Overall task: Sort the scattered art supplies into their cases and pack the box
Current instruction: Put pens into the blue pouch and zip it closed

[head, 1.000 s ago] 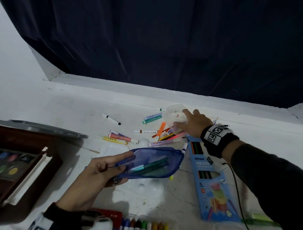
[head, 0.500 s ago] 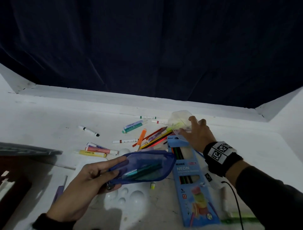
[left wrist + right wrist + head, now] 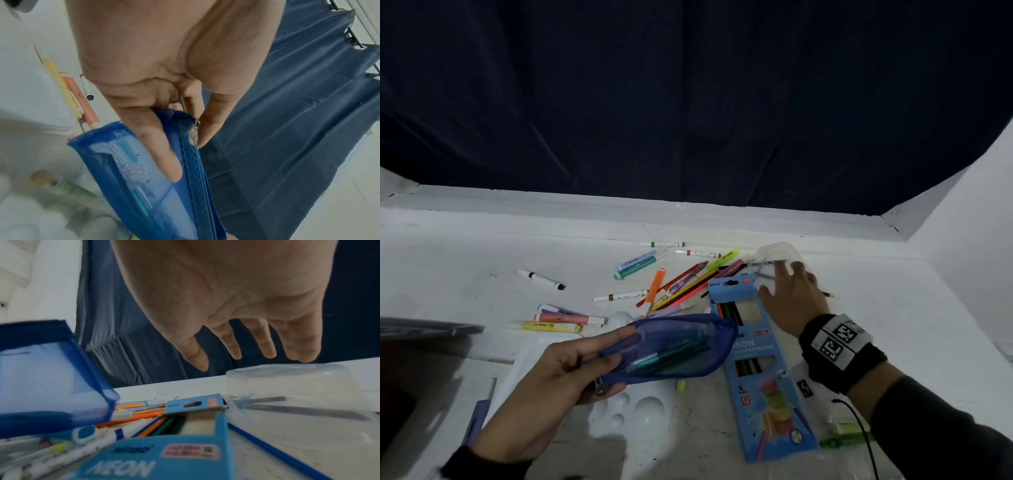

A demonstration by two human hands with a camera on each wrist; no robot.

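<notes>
Head view: pencil box (image 3: 763,373) reads "NEON", "12" — brand "Ninso".

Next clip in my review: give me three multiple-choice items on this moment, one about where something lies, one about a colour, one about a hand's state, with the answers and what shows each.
1. Where does the neon pencil box lie?
A. on the white surface beside the right hand
B. inside the pouch
C. on the dark curtain

2. What colour is the mesh pouch?
A. red
B. blue
C. yellow

3. What is the left hand doing?
A. resting flat on the surface
B. holding the pouch in its grip
C. pinching a single marker

Answers:
1 A: the head view shows the box flat on the surface, just left of the right hand.
2 B: the pouch is see-through blue in the head and left wrist views.
3 B: the thumb and fingers close on the pouch's zip end, with pens visible inside.
</notes>
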